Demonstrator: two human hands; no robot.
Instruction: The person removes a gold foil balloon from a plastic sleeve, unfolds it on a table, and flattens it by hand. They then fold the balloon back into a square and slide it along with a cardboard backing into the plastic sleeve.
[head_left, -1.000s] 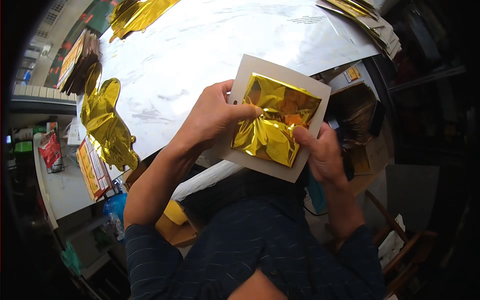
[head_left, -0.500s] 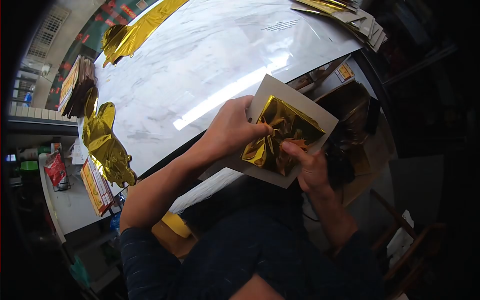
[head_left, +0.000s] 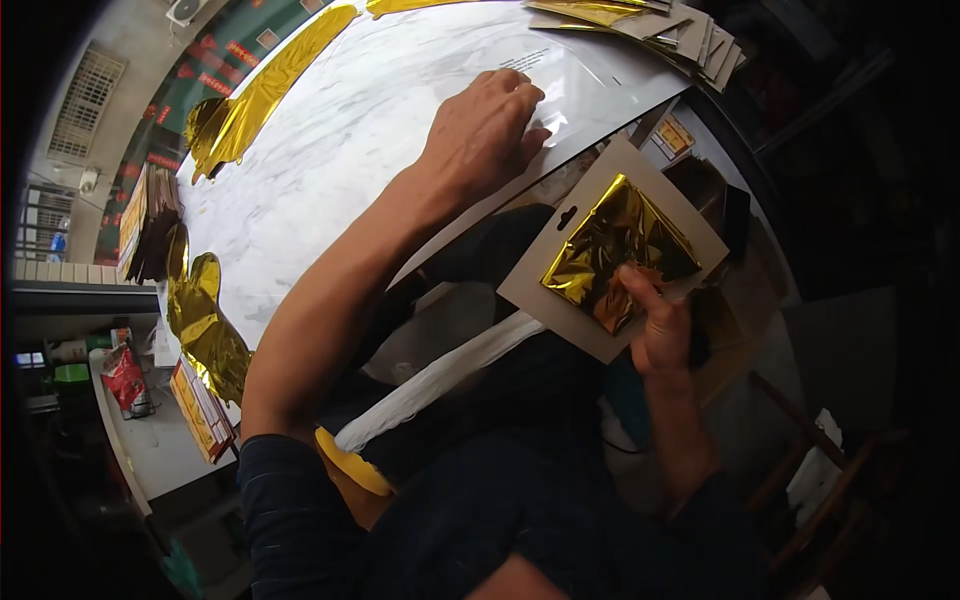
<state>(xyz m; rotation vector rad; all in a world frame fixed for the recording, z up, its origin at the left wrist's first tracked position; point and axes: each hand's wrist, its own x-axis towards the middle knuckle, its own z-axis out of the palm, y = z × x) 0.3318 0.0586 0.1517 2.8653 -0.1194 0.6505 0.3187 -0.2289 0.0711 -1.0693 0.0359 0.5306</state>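
In my right hand (head_left: 660, 325) is a grey cardboard card (head_left: 540, 255) with a slot near one edge. On it lies a folded, crumpled gold foil balloon (head_left: 625, 235), pressed down by my thumb. The fingers behind the card are hidden. My left hand (head_left: 485, 125) is over the table on a clear plastic bag (head_left: 580, 105) with small printed text. Its fingers are bent, with a gap between thumb and forefinger, and nothing shows in them.
Flat gold foil balloons (head_left: 265, 90) lie along the far and left edges of the white marbled table (head_left: 345, 130). Stacked cards with gold foil (head_left: 690, 35) sit at the back right. A pile of printed cards (head_left: 150, 220) stands at the left edge.
My left hand has let go of the foil and moved up and away to the plastic bag. My right hand has moved slightly right with the card and foil. The view has shifted.
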